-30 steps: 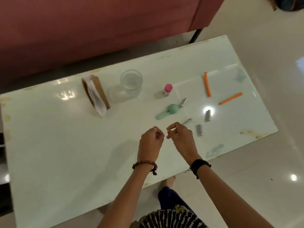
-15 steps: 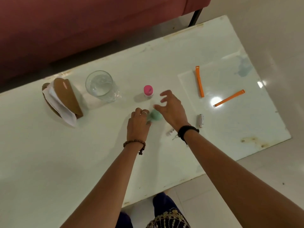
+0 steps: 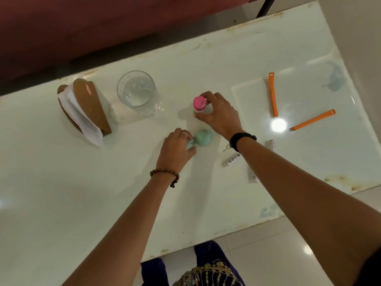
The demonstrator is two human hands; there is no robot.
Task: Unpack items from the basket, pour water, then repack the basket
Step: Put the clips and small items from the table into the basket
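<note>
- Our right hand (image 3: 219,115) closes its grip around the small white bottle with the pink cap (image 3: 199,103), which stands upright on the pale glossy surface (image 3: 61,193).
- Our left hand (image 3: 175,150) pinches the handle of the mint-green object (image 3: 201,138) lying just below that bottle.
- A glass of water (image 3: 138,92) stands left of the bottle, with a brown napkin holder (image 3: 90,104) further left.
- Two orange strips (image 3: 272,93) lie well apart to the right; small white tubes (image 3: 233,159) rest beside our right wrist.
</note>
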